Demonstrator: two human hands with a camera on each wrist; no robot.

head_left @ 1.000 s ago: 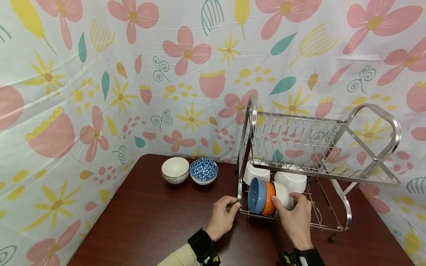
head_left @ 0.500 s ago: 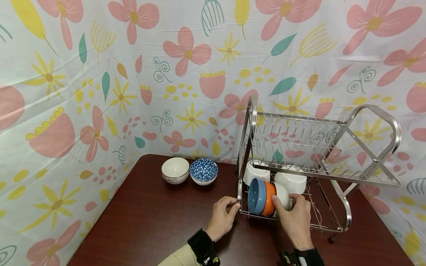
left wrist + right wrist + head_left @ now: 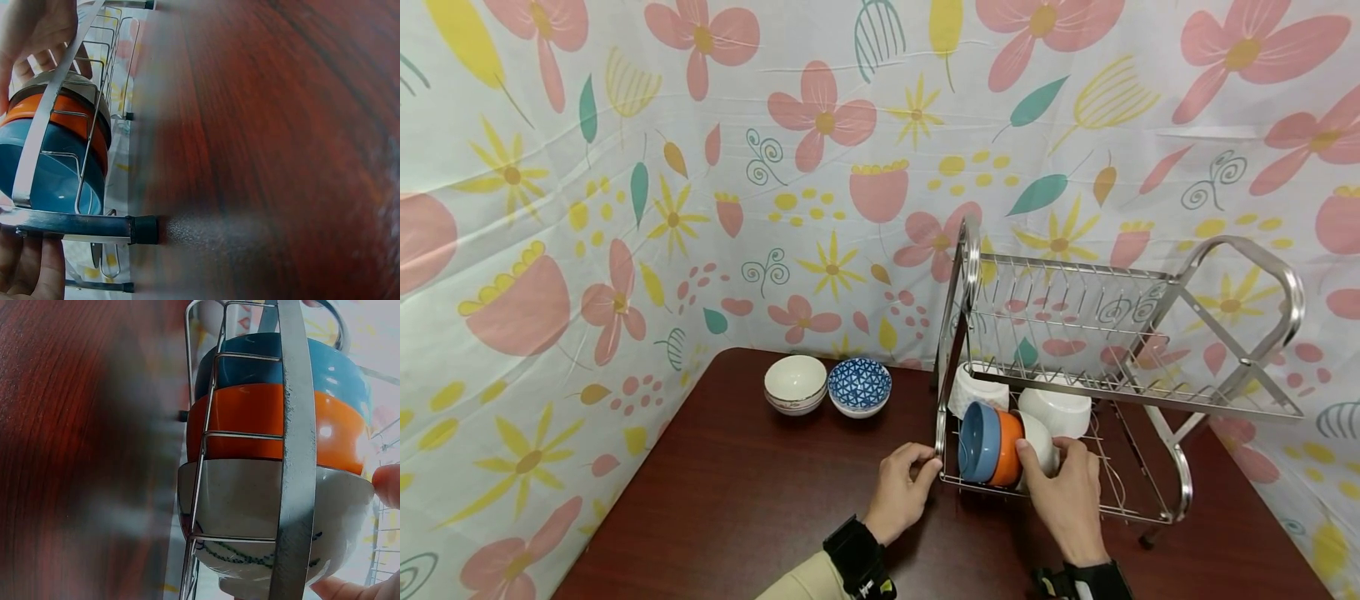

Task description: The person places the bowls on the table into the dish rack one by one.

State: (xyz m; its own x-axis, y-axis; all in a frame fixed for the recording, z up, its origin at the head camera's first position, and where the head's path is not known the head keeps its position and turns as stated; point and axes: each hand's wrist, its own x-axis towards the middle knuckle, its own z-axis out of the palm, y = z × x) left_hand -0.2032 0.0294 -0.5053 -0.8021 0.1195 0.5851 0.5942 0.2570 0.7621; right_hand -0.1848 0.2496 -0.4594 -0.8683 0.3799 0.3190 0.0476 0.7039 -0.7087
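Head view: the left hand [image 3: 904, 487] pinches the left post of the rack [image 3: 1097, 387]; low inside, blue bowl [image 3: 976, 446], orange bowl [image 3: 1007, 450] and off-white bowl [image 3: 1036, 437] nest sideways, mouths leftward, axis left-to-right, behind the front rail [image 3: 295, 450]. Right hand [image 3: 1067, 492] grips off-white; rack room continues rightward.

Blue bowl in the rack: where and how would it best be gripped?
Probably by the upper rim of the blue bowl, from the front and above, thumb inside. It stands on edge, mouth facing left, leaving the rim exposed; the orange bowl covers its base, and the front bar crosses lower down.
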